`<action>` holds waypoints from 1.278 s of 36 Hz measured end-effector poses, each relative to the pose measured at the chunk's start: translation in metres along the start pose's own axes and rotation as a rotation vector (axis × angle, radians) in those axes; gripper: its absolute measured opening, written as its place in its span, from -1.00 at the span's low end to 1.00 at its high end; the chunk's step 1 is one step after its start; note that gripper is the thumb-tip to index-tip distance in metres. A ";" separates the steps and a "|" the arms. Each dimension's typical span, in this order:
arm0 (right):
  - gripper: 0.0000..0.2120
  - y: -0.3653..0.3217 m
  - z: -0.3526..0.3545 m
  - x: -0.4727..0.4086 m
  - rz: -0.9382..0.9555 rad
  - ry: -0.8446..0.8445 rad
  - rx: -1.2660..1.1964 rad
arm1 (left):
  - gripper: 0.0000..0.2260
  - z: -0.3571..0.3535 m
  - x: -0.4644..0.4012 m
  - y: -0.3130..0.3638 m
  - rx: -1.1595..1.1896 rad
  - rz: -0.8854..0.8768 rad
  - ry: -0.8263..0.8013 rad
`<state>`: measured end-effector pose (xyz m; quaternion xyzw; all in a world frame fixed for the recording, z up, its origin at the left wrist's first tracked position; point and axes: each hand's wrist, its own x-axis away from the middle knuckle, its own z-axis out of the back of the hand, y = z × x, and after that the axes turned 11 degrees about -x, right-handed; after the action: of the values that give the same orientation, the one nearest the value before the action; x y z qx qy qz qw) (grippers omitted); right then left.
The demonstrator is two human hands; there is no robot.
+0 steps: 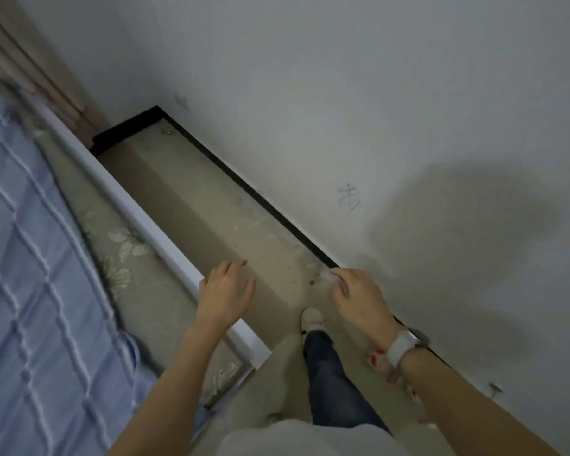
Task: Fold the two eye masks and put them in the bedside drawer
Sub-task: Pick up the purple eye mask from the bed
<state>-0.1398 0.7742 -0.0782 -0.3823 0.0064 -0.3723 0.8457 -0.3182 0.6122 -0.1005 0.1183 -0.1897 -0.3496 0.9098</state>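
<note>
From the head camera I am looking down a narrow strip of floor (191, 199) between a bed (30, 258) on my left and a white wall (375, 93) on my right. I cannot find either eye mask or the bedside drawer in this view, so I cannot say how the masks look or where they lie.

My left hand (226, 292) is stretched out in front of me, palm down, fingers spread and loose, gripping nothing; it hangs over the white bed frame (152, 222) edge. My right hand (359, 297) is also out in front, fingers slightly curled and apart, with nothing in it. A white watch (405, 345) sits on that wrist, and beside it a red and white band I cannot make out clearly.

The bed carries a blue quilted cover (20, 307) with a raised diamond pattern, and a pale floral sheet (125, 251) shows at its edge. A black skirting board (250, 192) runs along the base of the wall. Between my arms I see a leg in dark jeans (329, 380) and a white shoe (311, 317) on the dusty floor. A pinkish curtain (30, 60) hangs at the far corner. The picture is blurred.
</note>
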 end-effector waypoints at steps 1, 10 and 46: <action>-0.67 -0.001 0.005 -0.024 0.009 -0.020 -0.002 | -0.60 0.002 -0.018 0.001 0.007 0.037 -0.001; -0.67 -0.054 0.028 -0.202 0.225 -0.237 0.064 | -0.61 0.031 -0.132 0.008 0.113 0.319 0.063; -0.70 -0.601 -0.340 -0.636 0.758 -0.993 0.241 | -0.59 0.250 -0.359 -0.503 0.494 1.259 0.343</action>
<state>-1.0753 0.7007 -0.1009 -0.3827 -0.2938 0.1763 0.8580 -0.9681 0.4695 -0.1446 0.2428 -0.1496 0.3211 0.9031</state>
